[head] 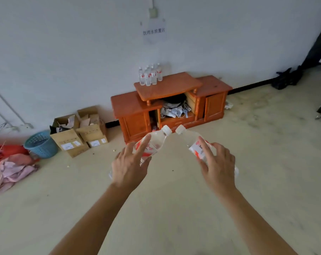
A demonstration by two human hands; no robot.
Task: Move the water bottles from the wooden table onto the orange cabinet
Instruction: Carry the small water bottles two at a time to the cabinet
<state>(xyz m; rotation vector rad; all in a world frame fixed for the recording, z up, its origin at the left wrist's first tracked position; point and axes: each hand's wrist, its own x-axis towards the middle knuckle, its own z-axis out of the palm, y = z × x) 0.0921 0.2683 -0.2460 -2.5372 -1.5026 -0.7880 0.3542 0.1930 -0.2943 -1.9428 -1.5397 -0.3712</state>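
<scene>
In the centre of the frame both bare forearms reach forward over a pale floor (248,162), each hand carrying a bottle. The left hand (130,167) grips the left water bottle (157,141) round its red-and-white label, thumb underneath and index finger lying straight along the side. The bottle tilts up and to the right, its white cap pointing toward the middle of the frame. The right hand (219,167) grips the right water bottle (190,140) the same way, fingers curled over the label. This bottle tilts up and to the left. The two white caps sit just beside each other, apart, in front of the lower edge of the orange cabinet (214,104).

The cabinet stands against the white wall in the upper middle of the frame, well beyond the hands. On the left end of its raised top shelf (171,85) stands a cluster of water bottles (150,76), upright and close together. The open middle compartment holds crumpled papers and cables (174,110).

On the wall above the cabinet hangs a paper sign (154,31) with printed characters. At the left of the frame, open cardboard boxes (76,133) sit on the floor beside a blue plastic basket (41,143). A heap of pink and red cloth (8,166) lies at the left edge.
</scene>
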